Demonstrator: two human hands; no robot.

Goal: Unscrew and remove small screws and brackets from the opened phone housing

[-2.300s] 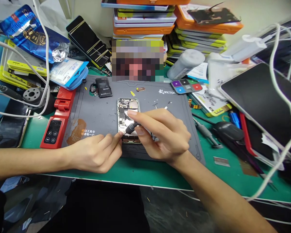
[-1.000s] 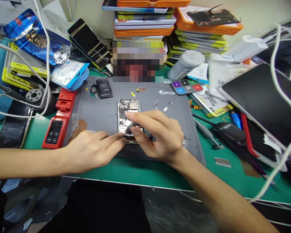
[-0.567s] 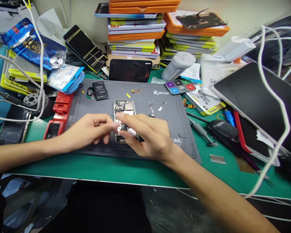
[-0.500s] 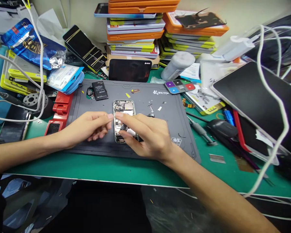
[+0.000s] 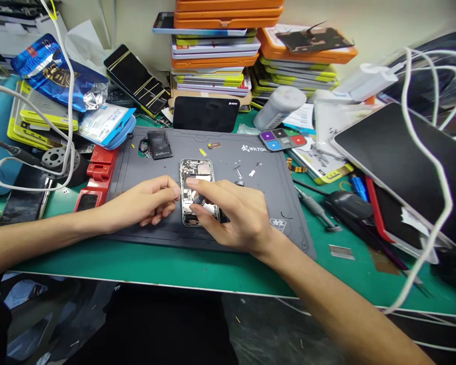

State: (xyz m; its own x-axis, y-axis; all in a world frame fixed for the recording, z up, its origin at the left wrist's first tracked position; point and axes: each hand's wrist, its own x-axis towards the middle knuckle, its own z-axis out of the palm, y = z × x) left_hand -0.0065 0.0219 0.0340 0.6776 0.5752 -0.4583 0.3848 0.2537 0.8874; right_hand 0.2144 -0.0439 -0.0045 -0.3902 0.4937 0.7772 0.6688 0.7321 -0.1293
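Observation:
An opened smartphone point(image 5: 187, 192) with bare inner parts lies upright on the grey mat point(image 5: 137, 234) in front of me. Over its right side, my right hand point(image 5: 235, 213) curls its thumb and forefinger around a dark grey screwdriver point(image 5: 199, 199), seen nearly end-on. The hand hides most of that tool, so its tip does not show. My left hand point(image 5: 155, 203) is closed beside the phone's left edge, thumb against the curled forefinger. Whatever it may pinch is too small to make out. A black phone battery point(image 5: 161, 147) lies farther back on the mat.
Small metal pieces point(image 5: 238, 173) lie right of the phone. A red clamp point(image 5: 99, 172) stands at the mat's left edge. Another grey screwdriver point(image 5: 314, 207) and a metal blade point(image 5: 341, 252) are to the right. Stacked orange boxes point(image 5: 228, 19) rise behind, and a white cable point(image 5: 427, 147) loops down the right side.
The whole view has shifted slightly, so everything appears a little lower and farther right. Both hands keep nearly the same places around the phone.

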